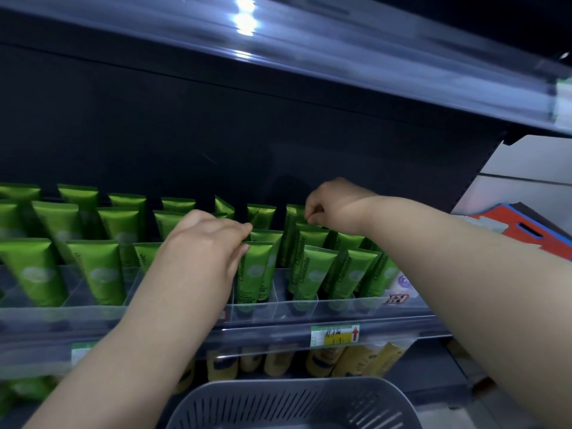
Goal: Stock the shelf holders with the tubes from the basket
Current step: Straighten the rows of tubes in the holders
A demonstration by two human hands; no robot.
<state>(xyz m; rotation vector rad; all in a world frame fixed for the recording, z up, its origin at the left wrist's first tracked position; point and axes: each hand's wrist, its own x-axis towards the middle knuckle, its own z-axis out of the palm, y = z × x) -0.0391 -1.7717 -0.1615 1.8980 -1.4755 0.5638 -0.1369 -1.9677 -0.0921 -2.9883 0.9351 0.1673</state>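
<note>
Several green tubes [102, 270] stand cap-down in rows inside clear shelf holders [297, 308]. My left hand [207, 243] reaches over the middle rows, its fingertips touching the flat top of a green tube [257, 267] in the front row. My right hand [331, 202] is further back and to the right, fingers curled and pinching the top edge of a rear green tube [297, 212]. The grey slotted basket [291, 404] sits below, at the bottom middle; no tube shows in the part of it I see.
A clear shelf lip with a green and yellow price label [335, 335] runs below the holders. Yellow tubes [322, 360] fill the lower shelf. Another shelf [309, 57] hangs overhead. A red and blue object [523, 230] lies to the right, beyond the shelf.
</note>
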